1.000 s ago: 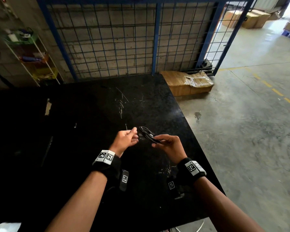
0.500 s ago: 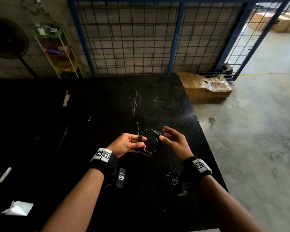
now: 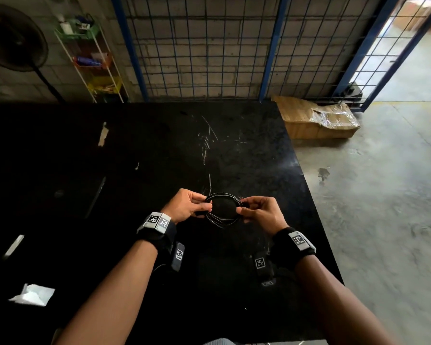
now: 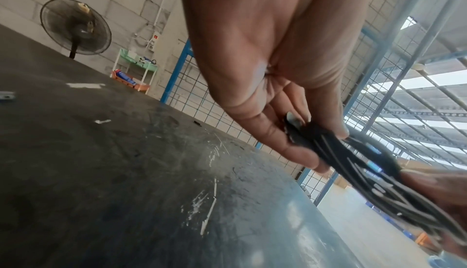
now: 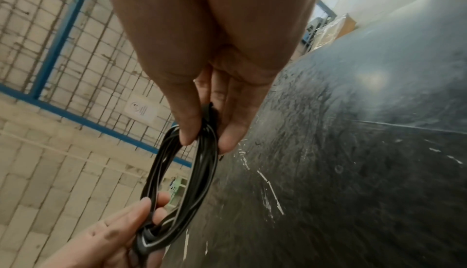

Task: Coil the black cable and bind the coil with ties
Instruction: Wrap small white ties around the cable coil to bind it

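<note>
A black cable (image 3: 223, 221) wound into a small round coil of several loops hangs between both hands, a little above the black table (image 3: 159, 150). My left hand (image 3: 204, 207) pinches the coil's left side between thumb and fingers; in the left wrist view my left hand (image 4: 321, 148) grips the cable (image 4: 366, 170) bundle. My right hand (image 3: 241, 210) pinches the coil's right side; in the right wrist view my right hand (image 5: 202, 142) holds the top of the cable (image 5: 199, 172) loop, with the other hand on its far end. No tie is visible on the coil.
A white paper scrap (image 3: 33, 295) lies at the table's near left, and pale strips (image 3: 13, 245) lie further left. A wire fence (image 3: 209, 46) stands behind the table, with a cardboard box (image 3: 316, 118) on the floor at right, and a fan (image 3: 13, 38) and shelf rack (image 3: 92, 61) at back left.
The coil turned from edge-on to a flat open ring held across both hands. My hands dropped slightly toward me, and the head view swung left.
</note>
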Available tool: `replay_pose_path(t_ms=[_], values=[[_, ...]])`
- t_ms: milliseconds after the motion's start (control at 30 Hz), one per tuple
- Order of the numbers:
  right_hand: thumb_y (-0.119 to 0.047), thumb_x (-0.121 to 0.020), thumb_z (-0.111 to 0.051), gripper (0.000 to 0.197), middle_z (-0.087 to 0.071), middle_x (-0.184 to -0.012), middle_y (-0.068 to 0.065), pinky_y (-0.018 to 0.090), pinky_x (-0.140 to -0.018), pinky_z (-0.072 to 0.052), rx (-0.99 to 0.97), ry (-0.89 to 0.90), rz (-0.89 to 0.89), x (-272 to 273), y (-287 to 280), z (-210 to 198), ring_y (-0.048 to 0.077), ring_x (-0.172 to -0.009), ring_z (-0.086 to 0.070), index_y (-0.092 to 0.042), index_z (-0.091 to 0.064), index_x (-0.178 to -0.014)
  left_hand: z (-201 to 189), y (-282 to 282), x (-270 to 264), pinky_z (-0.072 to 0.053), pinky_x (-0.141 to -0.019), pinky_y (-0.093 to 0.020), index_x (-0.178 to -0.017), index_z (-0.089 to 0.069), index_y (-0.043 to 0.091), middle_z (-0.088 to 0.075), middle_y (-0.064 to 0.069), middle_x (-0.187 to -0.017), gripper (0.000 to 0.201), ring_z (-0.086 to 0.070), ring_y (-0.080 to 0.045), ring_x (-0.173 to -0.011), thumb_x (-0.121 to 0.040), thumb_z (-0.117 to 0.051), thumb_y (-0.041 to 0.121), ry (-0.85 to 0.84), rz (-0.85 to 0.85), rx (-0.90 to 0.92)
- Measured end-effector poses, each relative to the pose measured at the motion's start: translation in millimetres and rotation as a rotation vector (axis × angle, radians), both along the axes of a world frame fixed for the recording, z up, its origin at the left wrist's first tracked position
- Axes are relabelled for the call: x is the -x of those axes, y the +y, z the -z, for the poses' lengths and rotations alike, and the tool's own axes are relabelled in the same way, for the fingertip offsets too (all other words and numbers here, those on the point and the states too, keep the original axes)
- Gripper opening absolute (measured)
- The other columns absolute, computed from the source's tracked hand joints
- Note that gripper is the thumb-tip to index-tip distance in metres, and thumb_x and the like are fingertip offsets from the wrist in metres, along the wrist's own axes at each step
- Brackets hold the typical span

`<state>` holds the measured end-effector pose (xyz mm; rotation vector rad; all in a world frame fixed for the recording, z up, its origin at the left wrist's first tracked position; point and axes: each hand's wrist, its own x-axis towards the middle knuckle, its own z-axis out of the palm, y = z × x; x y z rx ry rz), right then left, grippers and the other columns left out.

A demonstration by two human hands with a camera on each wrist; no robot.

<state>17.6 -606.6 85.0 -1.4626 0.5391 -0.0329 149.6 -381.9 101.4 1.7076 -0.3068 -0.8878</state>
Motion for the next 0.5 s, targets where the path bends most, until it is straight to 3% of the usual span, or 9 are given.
replay_pose_path(t_ms=[167, 300, 400, 500], values=[[-0.003, -0.083, -0.083, 0.025, -0.078, -0.093, 0.016, 0.031, -0.069, -0.065, -0.007, 0.011, 0.094, -7.2, -1.2, 12.4, 0.020, -0.080, -0.075, 0.004, -0.073, -0.105, 9.9, -17.7, -6.7, -0.062, -0.081, -0.032, -0.104, -0.076, 0.002, -0.079, -0.009, -0.088, 0.018, -0.076, -0.016, -0.087, -0.087, -0.077, 0.008, -0.038, 0.020, -0.039], [-0.008, -0.083, -0.084, 0.023, -0.079, -0.095, 0.014, 0.037, -0.074, -0.065, 0.023, 0.024, 0.101, -16.6, -9.1, 20.5, 0.020, -0.082, -0.076, -0.003, -0.075, -0.104, 27.7, -26.7, -19.9, -0.061, -0.085, -0.034, -0.119, -0.071, 0.006, -0.077, -0.009, -0.105, 0.037, -0.074, -0.018, -0.099, -0.085, -0.080, 0.014, -0.033, 0.002, -0.064], [-0.010, -0.085, -0.083, 0.022, -0.078, -0.092, 0.009, 0.030, -0.066, -0.063, 0.067, 0.057, 0.116, -26.6, -16.3, 29.9, 0.016, -0.077, -0.075, -0.005, -0.076, -0.105, 49.7, -15.0, -23.0, -0.054, -0.091, -0.030, -0.127, -0.066, 0.019, -0.073, 0.000, -0.110, 0.047, -0.068, -0.010, -0.103, -0.084, -0.081, 0.031, -0.114, -0.014, -0.175], [-0.010, -0.085, -0.082, 0.022, -0.077, -0.090, 0.007, 0.023, -0.056, -0.057, 0.096, 0.106, 0.115, -40.7, -22.7, 47.3, 0.011, -0.063, -0.072, -0.006, -0.076, -0.106, 85.2, 36.5, -0.9, -0.050, -0.096, -0.028, -0.113, -0.071, 0.025, -0.076, 0.003, -0.102, 0.031, -0.069, -0.008, -0.095, -0.084, -0.080, 0.033, -0.159, 0.061, -0.300]])
